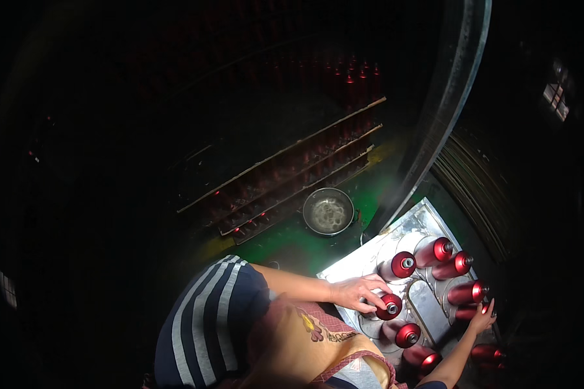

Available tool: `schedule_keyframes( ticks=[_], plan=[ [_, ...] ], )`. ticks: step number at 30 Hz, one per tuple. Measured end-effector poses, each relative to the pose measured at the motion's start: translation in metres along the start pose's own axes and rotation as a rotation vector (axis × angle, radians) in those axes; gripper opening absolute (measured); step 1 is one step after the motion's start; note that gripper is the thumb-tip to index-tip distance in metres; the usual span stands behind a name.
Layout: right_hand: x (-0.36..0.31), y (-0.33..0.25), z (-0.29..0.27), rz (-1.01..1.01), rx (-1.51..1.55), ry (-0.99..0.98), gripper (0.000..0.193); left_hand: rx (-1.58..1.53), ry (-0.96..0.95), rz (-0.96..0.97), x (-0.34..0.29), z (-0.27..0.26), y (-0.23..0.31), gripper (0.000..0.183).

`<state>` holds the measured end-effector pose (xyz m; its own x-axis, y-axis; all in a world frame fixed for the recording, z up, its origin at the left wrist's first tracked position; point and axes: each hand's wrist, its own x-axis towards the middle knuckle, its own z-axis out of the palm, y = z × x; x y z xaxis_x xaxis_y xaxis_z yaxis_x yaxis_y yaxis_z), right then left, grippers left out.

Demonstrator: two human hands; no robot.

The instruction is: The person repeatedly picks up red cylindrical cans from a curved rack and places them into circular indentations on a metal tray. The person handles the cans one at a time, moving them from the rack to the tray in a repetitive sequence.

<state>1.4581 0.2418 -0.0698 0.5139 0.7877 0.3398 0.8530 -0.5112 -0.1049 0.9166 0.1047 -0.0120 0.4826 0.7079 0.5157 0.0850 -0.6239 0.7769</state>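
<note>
Shiny red metal bottles with narrow necks stand on a pale metal worktable. Reaching in from the left, my left hand (360,293) has its fingers curled round the shoulder of a red bottle (389,307) near the table's left edge. On the far right side, my right hand (482,319) closes on another red bottle (467,313), partly hidden by its fingers. Close by my left hand are a red bottle (403,264) just beyond it and another red bottle (405,334) nearer to me. Beside my right hand stands one more red bottle (468,293).
A curved metal post (444,123) rises behind the worktable (350,262). A round metal basin (328,212) sits on the green floor (280,249). Beyond it, wooden-edged racks (292,152) hold rows of dark red bottles. Long thin strips (477,188) lie at the right.
</note>
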Motion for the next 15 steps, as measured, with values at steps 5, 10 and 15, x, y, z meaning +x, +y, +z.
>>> schedule_keyframes(
  ticks=[5, 10, 15],
  plan=[
    [-0.082, 0.014, -0.086, -0.365, 0.352, 0.572, 0.042, -0.250, 0.043, -0.095, -0.077, -0.047, 0.019, 0.024],
    [-0.206, -0.169, -0.180, -0.524, 0.535, 0.759, 0.036, -0.456, 0.245, -0.213, -0.156, -0.164, 0.000, 0.016],
    [-0.295, -0.381, -0.267, -0.746, 0.718, 0.734, 0.031, -0.371, 0.452, -0.298, -0.225, -0.319, -0.031, 0.013]
  ],
)
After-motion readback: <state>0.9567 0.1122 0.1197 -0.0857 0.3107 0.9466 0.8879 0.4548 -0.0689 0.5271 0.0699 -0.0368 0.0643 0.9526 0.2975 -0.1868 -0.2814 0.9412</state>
